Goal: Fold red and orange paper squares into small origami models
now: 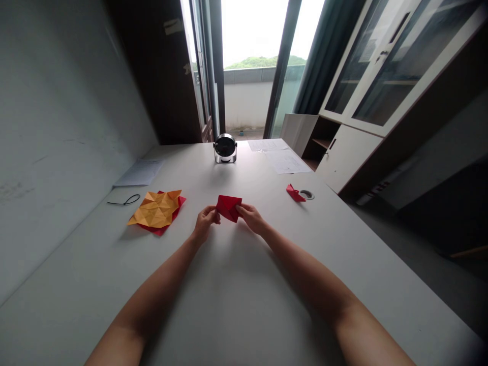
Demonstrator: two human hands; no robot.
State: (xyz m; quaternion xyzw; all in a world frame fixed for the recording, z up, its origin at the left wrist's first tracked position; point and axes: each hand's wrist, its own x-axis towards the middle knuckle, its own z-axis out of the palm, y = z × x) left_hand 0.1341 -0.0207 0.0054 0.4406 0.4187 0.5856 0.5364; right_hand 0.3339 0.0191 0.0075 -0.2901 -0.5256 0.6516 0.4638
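Observation:
Between my hands, above the middle of the white table [236, 284], is a folded piece of red paper [229, 207] with crease lines on its face. My left hand [207, 219] pinches its left edge between thumb and fingers. On the other side, my right hand [249, 214] grips the right edge, thumb toward me. To the left lie creased sheets of paper, an orange sheet [156, 208] on top of a red sheet [180, 203]. A smaller folded red paper piece [295, 193] rests to the right, beside a roll of tape [307, 194].
A round black device on a silver stand [225, 147] stands at the table's far end. White papers [285, 158] lie at the back right, another paper stack [139, 173] at the back left. A black cable tie [125, 200] lies near the left wall. Cabinets [354, 152] stand beyond the right edge.

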